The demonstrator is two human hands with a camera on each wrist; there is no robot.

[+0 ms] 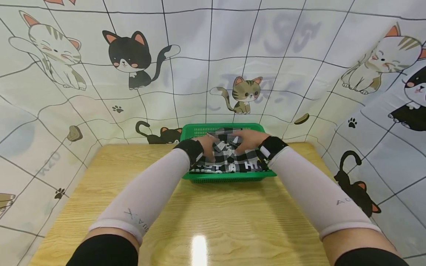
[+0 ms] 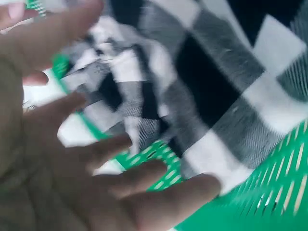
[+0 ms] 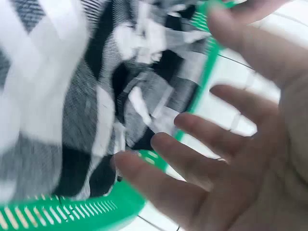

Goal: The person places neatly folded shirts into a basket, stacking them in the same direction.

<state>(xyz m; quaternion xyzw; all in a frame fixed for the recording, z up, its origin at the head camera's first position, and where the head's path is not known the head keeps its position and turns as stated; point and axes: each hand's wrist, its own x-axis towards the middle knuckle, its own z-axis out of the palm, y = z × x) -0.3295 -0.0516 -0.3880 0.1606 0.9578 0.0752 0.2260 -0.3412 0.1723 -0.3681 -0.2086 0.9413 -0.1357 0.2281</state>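
Note:
A black, grey and white checked shirt (image 1: 230, 159) with white printed letters lies bunched inside a green plastic basket (image 1: 229, 176). At the shirt's left side is my left hand (image 1: 208, 147). Its fingers are spread and relaxed in the left wrist view, with fingertips (image 2: 204, 185) right by the checked cloth (image 2: 207, 86). Across from it, my right hand (image 1: 250, 141) hovers over the shirt's right side. The right wrist view shows that hand's fingers apart, with one fingertip (image 3: 126, 161) at the edge of the cloth (image 3: 77, 110). Neither hand grips the fabric.
The basket stands at the back of a light wooden table (image 1: 229, 218). Behind it and along both sides hangs a white sheet (image 1: 189, 77) with grid lines and cartoon cats. Slotted walls (image 3: 72, 211) of the basket rise around the cloth.

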